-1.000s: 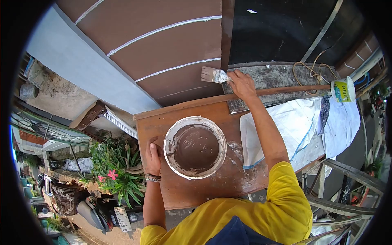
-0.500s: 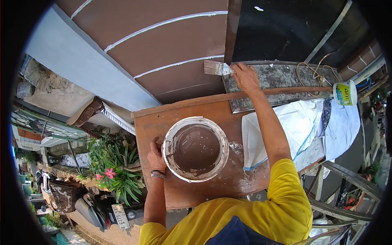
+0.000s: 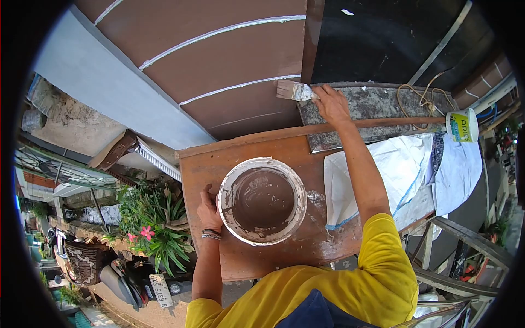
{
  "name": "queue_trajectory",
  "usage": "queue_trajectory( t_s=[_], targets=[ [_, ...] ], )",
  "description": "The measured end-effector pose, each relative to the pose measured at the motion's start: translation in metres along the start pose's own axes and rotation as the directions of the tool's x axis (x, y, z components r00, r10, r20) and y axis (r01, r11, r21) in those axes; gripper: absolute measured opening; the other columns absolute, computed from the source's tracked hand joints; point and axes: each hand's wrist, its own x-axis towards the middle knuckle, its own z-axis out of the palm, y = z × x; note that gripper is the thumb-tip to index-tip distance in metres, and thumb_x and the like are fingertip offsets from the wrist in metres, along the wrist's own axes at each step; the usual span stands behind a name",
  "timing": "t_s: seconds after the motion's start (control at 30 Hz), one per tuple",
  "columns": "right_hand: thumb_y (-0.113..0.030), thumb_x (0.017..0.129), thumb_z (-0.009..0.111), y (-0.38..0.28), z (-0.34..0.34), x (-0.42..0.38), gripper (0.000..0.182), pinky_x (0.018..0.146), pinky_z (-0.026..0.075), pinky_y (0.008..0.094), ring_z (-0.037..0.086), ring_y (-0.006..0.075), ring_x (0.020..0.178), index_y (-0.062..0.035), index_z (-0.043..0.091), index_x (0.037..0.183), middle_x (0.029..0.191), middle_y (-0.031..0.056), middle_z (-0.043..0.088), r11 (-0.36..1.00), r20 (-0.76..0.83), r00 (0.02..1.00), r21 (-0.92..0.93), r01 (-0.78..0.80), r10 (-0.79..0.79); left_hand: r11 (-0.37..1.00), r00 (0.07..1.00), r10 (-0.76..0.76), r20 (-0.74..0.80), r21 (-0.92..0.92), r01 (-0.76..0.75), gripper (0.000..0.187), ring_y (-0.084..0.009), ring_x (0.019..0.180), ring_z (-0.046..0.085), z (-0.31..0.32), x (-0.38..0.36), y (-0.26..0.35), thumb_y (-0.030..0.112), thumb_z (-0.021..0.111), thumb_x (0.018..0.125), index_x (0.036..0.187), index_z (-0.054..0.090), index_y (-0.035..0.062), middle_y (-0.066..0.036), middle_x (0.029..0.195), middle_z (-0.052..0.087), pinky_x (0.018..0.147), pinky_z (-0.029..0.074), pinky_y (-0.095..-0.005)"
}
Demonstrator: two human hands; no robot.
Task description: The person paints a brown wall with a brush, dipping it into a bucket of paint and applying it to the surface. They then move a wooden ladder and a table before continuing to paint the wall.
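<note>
My right hand (image 3: 331, 104) is closed around the handle of a wide paintbrush (image 3: 292, 90). The brush points left, its brown-coated bristles close over the bottom of the brown wall near the dark panel's frame; white paint cakes its ferrule. A white-rimmed paint bucket (image 3: 223, 220) stands on the brown board in front of me, with brown paint (image 3: 265, 199) inside and smears up its inner wall. Against the bucket's left side, my left hand (image 3: 208, 212) holds it with bent fingers, partly hidden below the rim.
The bucket's brown board (image 3: 295, 257) meets the wall (image 3: 229, 52), which has white lines. Right of it lie a white sheet (image 3: 383, 164), a grey stone ledge (image 3: 374, 106), a cable (image 3: 407, 106) and a small tub (image 3: 462, 126). Plants (image 3: 156, 218) and a motorbike (image 3: 123, 281) are at left.
My right hand and the paintbrush have shifted slightly to the right along the wall's base. My left hand and the bucket are nearly where they were.
</note>
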Motion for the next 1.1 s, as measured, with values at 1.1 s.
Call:
queue_trajectory(
  t_s=[1.1],
  targets=[
    [-0.020, 0.093, 0.067, 0.024, -0.006, -0.007, 0.026, 0.092, 0.050, 0.0463, 0.065, 0.0325, 0.105, -0.0145, 0.063, 0.118, 0.112, 0.0085, 0.064, 1.000, -0.020, 1.000, 0.005, -0.022, 0.022, 0.999, 0.999, 0.035, -0.042, -0.024, -0.037, 0.052, -0.0321, 0.065, 0.067, 0.003, 0.000, 0.000, 0.032, 0.066, 0.093, 0.139, 0.050, 0.0133, -0.007, 0.073, 0.066, 0.058, 0.049, -0.0430]
  ],
)
